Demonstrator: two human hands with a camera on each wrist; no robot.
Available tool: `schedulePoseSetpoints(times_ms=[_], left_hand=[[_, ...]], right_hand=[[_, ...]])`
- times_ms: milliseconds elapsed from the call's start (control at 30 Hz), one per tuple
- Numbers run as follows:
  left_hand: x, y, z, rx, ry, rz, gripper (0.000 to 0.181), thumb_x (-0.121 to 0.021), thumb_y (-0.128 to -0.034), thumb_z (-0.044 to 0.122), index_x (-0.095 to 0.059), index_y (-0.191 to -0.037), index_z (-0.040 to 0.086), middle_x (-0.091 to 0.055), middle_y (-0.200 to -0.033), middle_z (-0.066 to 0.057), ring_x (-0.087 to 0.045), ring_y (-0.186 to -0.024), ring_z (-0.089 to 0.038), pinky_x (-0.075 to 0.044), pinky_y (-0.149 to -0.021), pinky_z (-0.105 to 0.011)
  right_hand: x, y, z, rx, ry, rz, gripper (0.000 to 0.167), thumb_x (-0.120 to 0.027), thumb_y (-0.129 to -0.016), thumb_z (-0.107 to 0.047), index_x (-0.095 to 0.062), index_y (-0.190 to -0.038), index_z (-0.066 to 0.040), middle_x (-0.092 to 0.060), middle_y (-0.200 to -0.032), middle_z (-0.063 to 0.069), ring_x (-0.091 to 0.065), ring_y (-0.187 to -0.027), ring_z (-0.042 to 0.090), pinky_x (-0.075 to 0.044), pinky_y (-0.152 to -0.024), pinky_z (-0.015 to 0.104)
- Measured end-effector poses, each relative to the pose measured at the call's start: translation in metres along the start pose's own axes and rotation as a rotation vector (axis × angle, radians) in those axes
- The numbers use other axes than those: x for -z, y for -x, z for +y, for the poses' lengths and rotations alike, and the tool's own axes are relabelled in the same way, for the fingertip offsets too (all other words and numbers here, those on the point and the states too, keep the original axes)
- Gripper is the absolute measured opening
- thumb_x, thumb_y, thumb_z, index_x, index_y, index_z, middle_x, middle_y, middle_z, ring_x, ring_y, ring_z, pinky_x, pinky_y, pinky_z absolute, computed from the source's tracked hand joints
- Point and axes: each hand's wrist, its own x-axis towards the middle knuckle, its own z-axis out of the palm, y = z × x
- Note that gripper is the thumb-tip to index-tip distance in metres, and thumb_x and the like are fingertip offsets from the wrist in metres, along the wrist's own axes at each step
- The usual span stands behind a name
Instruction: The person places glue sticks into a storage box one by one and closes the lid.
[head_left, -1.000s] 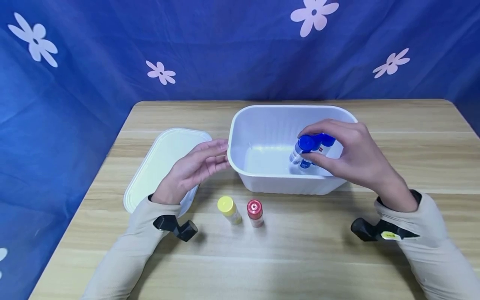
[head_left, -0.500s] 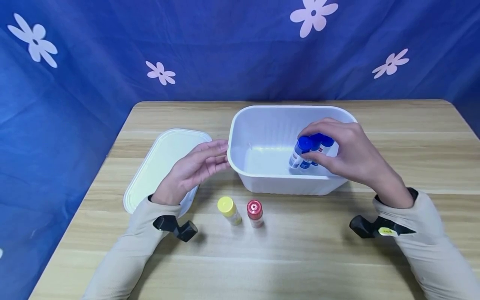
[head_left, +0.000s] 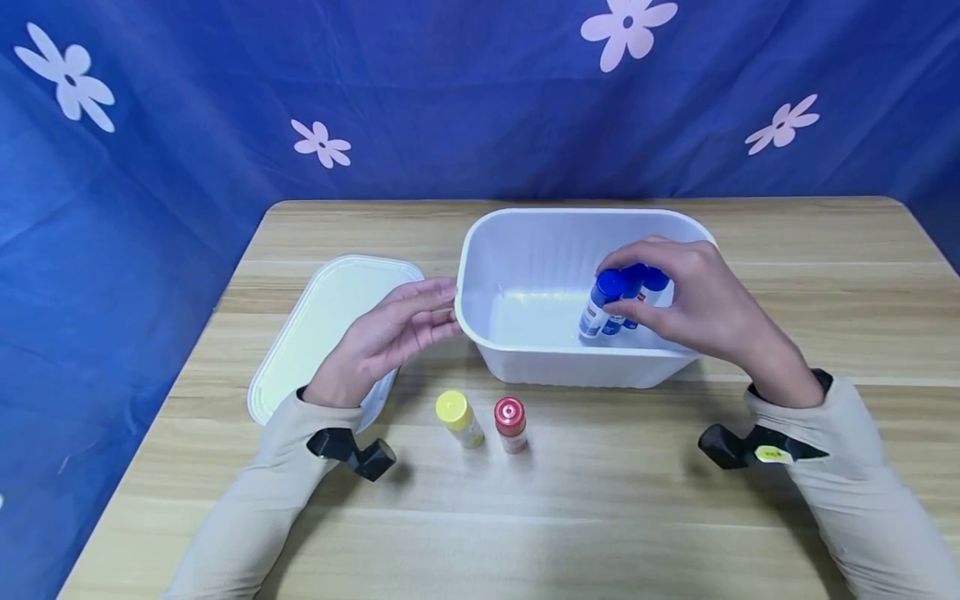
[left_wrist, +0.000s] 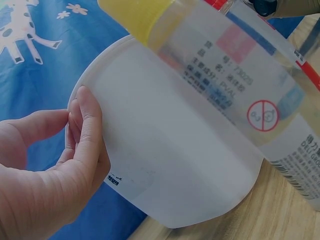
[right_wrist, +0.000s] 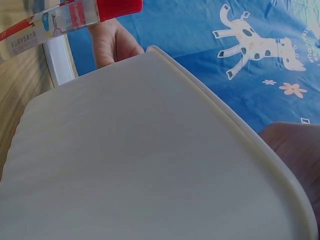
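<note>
In the head view a white plastic box stands on the table. My right hand reaches over its right side, thumb and forefinger pinching the blue cap of a glue stick. That stick stands on the box floor, beside two more blue-capped sticks partly covered by the hand. In the right wrist view the box wall hides most of this hand. My left hand rests its fairly straight fingertips against the box's left rim. In front of the box stand a yellow-capped liquid glue bottle and a red-capped one.
A white lid lies flat at the left, partly under the left forearm. The wooden table ends at a blue flowered cloth behind. Both wrists carry small black cameras.
The right hand has lowered the glue stick slightly, until it stands in line with the other blue-capped ones. The left hand, box and two front bottles have stayed put.
</note>
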Motion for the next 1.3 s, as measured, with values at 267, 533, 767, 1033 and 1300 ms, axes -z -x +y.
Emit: schedulePoseSetpoints(times_ms=[267,533,767,1033,1300], left_hand=[[0.0004,0.0005,0.0004,-0.004,-0.004,-0.005,0.013,-0.055,-0.0975,0.002,-0.065,-0.105,-0.001,-0.066,-0.099,-0.012,-0.065,-0.09,-0.02,-0.058,-0.082,-0.027],[0.0007,0.0002,0.0003,-0.003,0.004,0.005,0.012,-0.056,-0.0968,0.002,-0.065,-0.104,0.0,-0.066,-0.098,-0.012,-0.064,-0.089,-0.02,-0.058,-0.082,-0.027],[0.0018,0.0009,-0.0006,-0.007,0.005,0.003,0.013,-0.055,-0.0973,0.002,-0.064,-0.106,-0.002,-0.065,-0.099,-0.013,-0.064,-0.09,-0.021,-0.058,-0.082,-0.027],[-0.0001,-0.0001,0.0001,0.003,0.002,0.0,0.011,-0.057,-0.0964,0.004,-0.066,-0.102,0.001,-0.065,-0.097,-0.011,-0.064,-0.088,-0.019,-0.057,-0.082,-0.026],[0.0001,-0.0014,0.0012,0.009,0.002,0.004,0.011,-0.056,-0.0969,0.004,-0.066,-0.102,0.001,-0.065,-0.096,-0.011,-0.063,-0.086,-0.018,-0.058,-0.081,-0.026]], right_hand=[[0.0006,-0.0009,-0.001,-0.035,0.005,-0.027,0.039,-0.084,-0.074,-0.007,-0.068,-0.111,-0.005,-0.07,-0.104,0.01,-0.063,-0.097,0.027,-0.056,-0.084,0.05],[0.0004,-0.0018,0.0,-0.046,0.015,-0.053,0.038,-0.083,-0.076,-0.008,-0.069,-0.11,-0.005,-0.07,-0.104,0.01,-0.063,-0.098,0.027,-0.054,-0.086,0.049],[-0.0012,-0.0019,0.0014,-0.021,0.021,-0.061,0.036,-0.082,-0.076,-0.005,-0.069,-0.109,-0.004,-0.07,-0.103,0.01,-0.064,-0.096,0.026,-0.054,-0.085,0.048],[-0.0018,-0.0009,0.0029,0.012,0.045,-0.046,0.034,-0.082,-0.075,-0.002,-0.069,-0.107,-0.004,-0.07,-0.102,0.011,-0.063,-0.096,0.026,-0.054,-0.085,0.046],[-0.0029,-0.0023,0.0054,0.034,0.065,-0.062,0.032,-0.078,-0.075,0.005,-0.068,-0.105,-0.001,-0.069,-0.103,0.012,-0.061,-0.102,0.029,-0.051,-0.091,0.048]])
